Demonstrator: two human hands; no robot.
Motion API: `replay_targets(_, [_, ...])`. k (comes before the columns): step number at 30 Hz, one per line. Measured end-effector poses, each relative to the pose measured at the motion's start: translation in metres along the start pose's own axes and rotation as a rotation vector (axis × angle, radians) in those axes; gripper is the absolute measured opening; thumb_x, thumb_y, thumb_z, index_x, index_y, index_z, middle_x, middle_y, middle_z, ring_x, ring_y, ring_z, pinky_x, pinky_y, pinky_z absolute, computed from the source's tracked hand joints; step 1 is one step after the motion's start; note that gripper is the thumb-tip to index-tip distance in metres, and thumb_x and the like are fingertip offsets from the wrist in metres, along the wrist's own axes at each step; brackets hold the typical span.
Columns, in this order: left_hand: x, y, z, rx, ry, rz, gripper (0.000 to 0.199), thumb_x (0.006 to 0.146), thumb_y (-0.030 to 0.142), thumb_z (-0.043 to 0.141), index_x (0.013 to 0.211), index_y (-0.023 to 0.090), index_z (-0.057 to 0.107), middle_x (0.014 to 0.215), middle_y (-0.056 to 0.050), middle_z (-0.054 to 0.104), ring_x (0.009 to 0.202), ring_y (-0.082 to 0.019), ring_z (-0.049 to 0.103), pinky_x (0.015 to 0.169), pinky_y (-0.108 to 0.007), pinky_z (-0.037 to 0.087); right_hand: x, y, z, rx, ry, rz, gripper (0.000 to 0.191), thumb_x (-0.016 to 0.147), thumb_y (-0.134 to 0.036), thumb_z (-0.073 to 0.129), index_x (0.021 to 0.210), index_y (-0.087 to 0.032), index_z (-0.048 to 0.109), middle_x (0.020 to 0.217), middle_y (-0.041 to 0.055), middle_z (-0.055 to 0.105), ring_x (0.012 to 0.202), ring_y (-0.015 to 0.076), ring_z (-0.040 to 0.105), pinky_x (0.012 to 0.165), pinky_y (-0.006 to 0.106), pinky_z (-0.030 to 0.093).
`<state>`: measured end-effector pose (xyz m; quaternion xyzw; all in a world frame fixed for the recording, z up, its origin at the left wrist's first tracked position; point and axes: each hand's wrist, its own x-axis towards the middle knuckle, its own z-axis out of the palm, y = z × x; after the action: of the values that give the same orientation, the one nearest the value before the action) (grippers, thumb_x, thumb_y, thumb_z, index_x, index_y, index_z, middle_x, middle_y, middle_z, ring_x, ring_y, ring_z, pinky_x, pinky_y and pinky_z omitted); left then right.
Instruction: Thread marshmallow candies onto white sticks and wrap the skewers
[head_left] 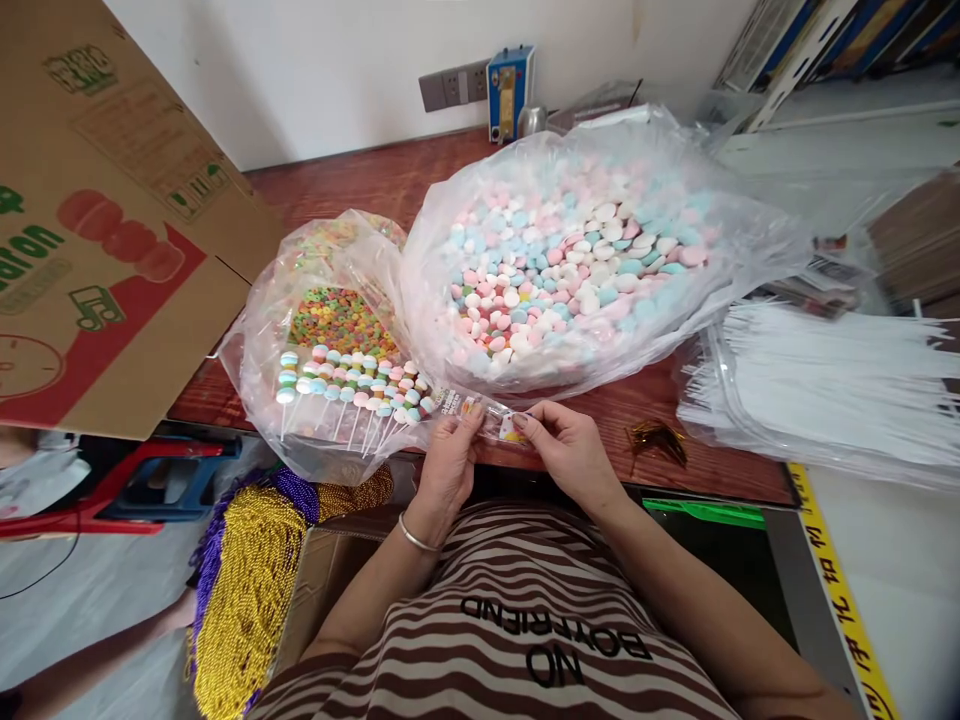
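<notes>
Both hands pinch a small printed clear plastic packet (491, 420) at the table's front edge. My left hand (448, 455) grips its left end between thumb and fingers, and a silver bangle circles that wrist. At the other end, my right hand (571, 450) has thumb and forefinger closed by a small yellow-and-red patch. Whether anything is inside the packet is too small to tell. Just left of my hands, several candy skewers (352, 385) on white sticks lie on a clear bag (259, 350) of colourful small rings. Beyond them spreads a large open bag of pastel round candies (577, 270).
White sticks (832, 380) lie in plastic on the right, near gold twist ties (656, 440) on the red-brown table (360, 185). A big carton (97, 220) stands left. Gold and purple bead strings (251, 590) hang below. A blue device (510, 95) stands by the wall; another person's arm (112, 650) shows lower left.
</notes>
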<state>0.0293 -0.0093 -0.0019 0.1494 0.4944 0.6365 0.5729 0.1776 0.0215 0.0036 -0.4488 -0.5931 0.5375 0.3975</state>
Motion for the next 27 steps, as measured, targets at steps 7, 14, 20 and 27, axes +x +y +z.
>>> replay_targets(7, [0.008,-0.002,-0.003,-0.107,0.066,0.023,0.046,0.051,0.036,0.098,0.07,0.015,0.061,0.061,0.008,0.057,0.051,-0.004,0.048,0.047,-0.016,0.041,0.003,0.001,-0.001,0.082,-0.013,0.029,0.043,0.096,-0.056,0.054,0.074,-0.021,0.062,0.07,0.0,0.061,0.07,0.0172,0.056,0.068,0.029,0.044])
replay_targets(14, [0.002,-0.01,0.005,-0.022,0.023,0.065,0.037,0.059,0.038,0.095,0.078,0.015,0.072,0.072,0.0,0.071,0.064,-0.011,0.062,0.066,-0.024,0.052,0.015,0.002,0.005,0.153,-0.128,0.161,0.028,0.077,-0.045,0.075,0.085,-0.019,0.067,0.081,-0.0001,0.067,0.07,0.0147,0.056,0.067,0.027,0.046])
replay_targets(20, [0.006,0.0,0.004,-0.097,0.08,0.116,0.04,0.054,0.029,0.096,0.083,0.018,0.07,0.079,0.002,0.071,0.07,-0.01,0.064,0.066,-0.021,0.051,0.016,0.006,0.003,0.112,-0.079,0.107,0.023,0.076,-0.041,0.072,0.076,-0.019,0.069,0.074,0.001,0.069,0.067,0.0157,0.055,0.065,0.028,0.044])
replay_targets(27, [0.01,-0.004,-0.008,-0.026,0.084,0.053,0.05,0.055,0.049,0.095,0.067,0.017,0.058,0.054,0.008,0.052,0.045,-0.004,0.042,0.044,-0.017,0.036,0.014,0.008,0.002,-0.003,-0.022,0.042,0.026,0.085,-0.04,0.065,0.074,-0.018,0.072,0.069,0.0017,0.07,0.065,0.0168,0.056,0.064,0.029,0.043])
